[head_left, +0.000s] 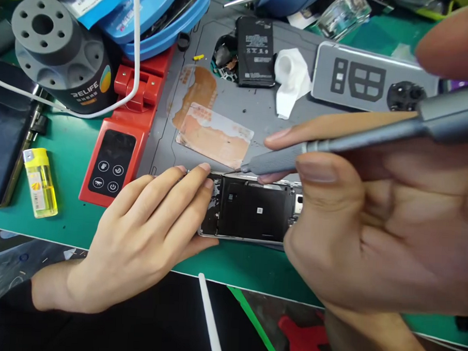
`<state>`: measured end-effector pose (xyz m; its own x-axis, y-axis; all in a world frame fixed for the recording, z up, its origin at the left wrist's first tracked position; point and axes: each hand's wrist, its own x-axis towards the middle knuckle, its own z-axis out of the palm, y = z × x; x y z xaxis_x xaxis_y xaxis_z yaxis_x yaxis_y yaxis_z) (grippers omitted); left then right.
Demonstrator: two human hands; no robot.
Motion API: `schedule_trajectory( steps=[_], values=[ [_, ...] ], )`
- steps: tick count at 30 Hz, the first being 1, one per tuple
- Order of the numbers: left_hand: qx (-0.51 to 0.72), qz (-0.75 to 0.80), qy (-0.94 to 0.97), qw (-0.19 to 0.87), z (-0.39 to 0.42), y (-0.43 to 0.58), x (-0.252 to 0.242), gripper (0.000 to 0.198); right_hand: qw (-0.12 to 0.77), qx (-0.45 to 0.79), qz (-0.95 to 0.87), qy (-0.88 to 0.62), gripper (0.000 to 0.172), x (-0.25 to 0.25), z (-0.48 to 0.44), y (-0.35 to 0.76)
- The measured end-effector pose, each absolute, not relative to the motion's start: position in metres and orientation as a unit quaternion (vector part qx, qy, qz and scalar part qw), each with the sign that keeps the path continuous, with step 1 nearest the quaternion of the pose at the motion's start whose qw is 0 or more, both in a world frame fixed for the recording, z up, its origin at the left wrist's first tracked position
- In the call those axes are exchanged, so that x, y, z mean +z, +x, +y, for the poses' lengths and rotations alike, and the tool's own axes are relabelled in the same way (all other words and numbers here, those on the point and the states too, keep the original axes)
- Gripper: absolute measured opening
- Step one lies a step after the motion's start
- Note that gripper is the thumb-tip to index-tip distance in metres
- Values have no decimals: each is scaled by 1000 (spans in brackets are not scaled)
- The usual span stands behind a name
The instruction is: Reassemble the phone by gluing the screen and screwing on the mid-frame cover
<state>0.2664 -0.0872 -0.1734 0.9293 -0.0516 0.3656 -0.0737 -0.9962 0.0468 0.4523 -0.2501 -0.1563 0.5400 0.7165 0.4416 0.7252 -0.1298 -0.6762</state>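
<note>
An opened phone (251, 210) lies at the mat's near edge, its dark inside facing up. My left hand (146, 234) wraps over the phone's left end, fingers together on its far edge and thumb at the near side. Between the thumb and fingers of my right hand (364, 217) is a grey precision screwdriver (359, 139), held at a low slant. Its tip points left, at the phone's far edge close to my left fingertips; whether it touches cannot be made out. My right palm hides the phone's right end.
Beyond the phone lie a stained card (216, 136), a black battery (255, 52), white tissue (291, 79) and a silver phone back (350, 77). Leftward are a red device (116, 155), a white cable (137, 42), a round grey holder (61, 54) and a yellow lighter (40, 182).
</note>
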Motion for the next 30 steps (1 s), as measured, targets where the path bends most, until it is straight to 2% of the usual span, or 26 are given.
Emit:
schedule_trajectory(
  steps=[3,7,12,14,17,22,27,30],
  values=[
    [184,-27,982,31,-88,267,-174,53,379,-44,-473,-794,35,-155,-251,449],
    [179,-27,983,31,-88,267,-173,52,359,-61,-485,-795,32,-154,-249,450],
    [182,-29,982,25,-87,267,-171,50,441,-20,-483,-756,49,-156,-242,449],
    [186,-30,982,22,-87,266,-172,50,469,-14,-469,-748,51,-157,-240,447],
    [190,-30,981,22,-87,267,-172,52,488,-16,-456,-744,53,-160,-240,444],
    [190,-28,981,25,-88,267,-172,52,509,-7,-471,-721,68,-164,-239,443],
    [196,-27,980,27,-87,267,-173,54,492,-65,-496,-712,54,-160,-231,442],
    [202,-28,979,27,-87,267,-174,54,480,-100,-518,-701,51,-159,-228,442]
  ],
)
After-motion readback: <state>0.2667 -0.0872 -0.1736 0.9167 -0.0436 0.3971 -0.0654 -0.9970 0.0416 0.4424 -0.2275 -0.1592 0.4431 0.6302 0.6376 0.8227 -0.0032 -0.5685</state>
